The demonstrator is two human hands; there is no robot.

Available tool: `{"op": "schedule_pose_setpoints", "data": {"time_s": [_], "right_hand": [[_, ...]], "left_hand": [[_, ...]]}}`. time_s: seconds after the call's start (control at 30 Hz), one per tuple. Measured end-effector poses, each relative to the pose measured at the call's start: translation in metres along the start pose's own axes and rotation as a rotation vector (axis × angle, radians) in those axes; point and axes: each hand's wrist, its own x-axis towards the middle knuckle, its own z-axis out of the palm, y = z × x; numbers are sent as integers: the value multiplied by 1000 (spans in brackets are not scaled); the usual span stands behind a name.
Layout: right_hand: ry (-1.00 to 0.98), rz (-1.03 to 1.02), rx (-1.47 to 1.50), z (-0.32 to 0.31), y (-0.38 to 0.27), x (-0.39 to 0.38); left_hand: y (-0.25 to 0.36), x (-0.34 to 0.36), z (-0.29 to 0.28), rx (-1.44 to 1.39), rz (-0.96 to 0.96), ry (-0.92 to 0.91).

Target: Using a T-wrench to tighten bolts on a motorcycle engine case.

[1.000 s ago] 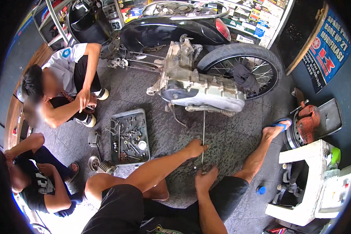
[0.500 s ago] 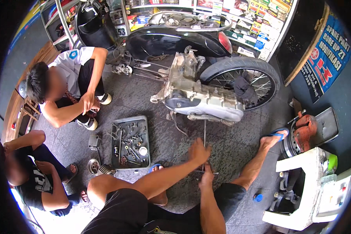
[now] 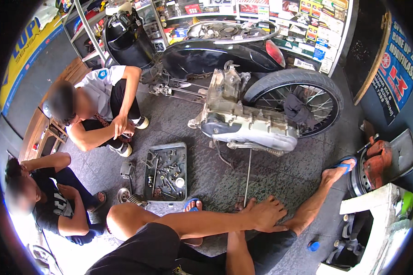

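Note:
A long thin T-handle wrench [image 3: 248, 176] runs from the underside of the grey engine case [image 3: 248, 129] down toward me. My right hand [image 3: 240, 203] is closed at the near end of the wrench; my left forearm crosses in front and hides most of it. My left hand [image 3: 267, 213] is off the wrench, with its fingers spread, just above my right thigh. The engine lies on the floor, joined to a spoked rear wheel [image 3: 298, 78] with a dark cloth [image 3: 299, 109] draped on its spokes.
A tray of bolts and small parts [image 3: 183, 151] lies left, beside a piston-like part [image 3: 127, 169]. Two people [image 3: 103, 98] sit on the left. Behind the engine is a black motorcycle body [image 3: 197, 58]. A blue cap [image 3: 313, 246] and white box [image 3: 376, 208] are right.
My left hand has let go of the wrench shaft and swung right, its fingers now spread. The whole view has shifted slightly, moving the scene rightward.

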Motion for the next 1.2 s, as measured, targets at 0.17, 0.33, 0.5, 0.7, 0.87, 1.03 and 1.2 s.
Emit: {"op": "schedule_pose_setpoints", "data": {"time_s": [0.17, 0.33, 0.5, 0.7, 0.87, 1.03, 1.2], "right_hand": [[-19, 31, -10, -10, 9, 1], [-36, 3, -40, -17, 13, 2], [-71, -8, -92, -24, 15, -9], [52, 72, -569, -28, -49, -83], [-129, 7, -599, 25, -65, -109], [-290, -15, -481, 76, -47, -90], [-188, 126, -338, 102, -35, -99]], "left_hand": [[-8, 12, 37, 3, -15, 1], [-12, 24, 44, -154, -85, -125], [-49, -2, 10, -180, -30, 71], [-119, -69, -70, -228, -576, 109], [-135, -89, -93, -657, -687, 248], [-162, -81, -101, -795, -660, 635], [-162, -77, -117, -786, -728, 662]]}}
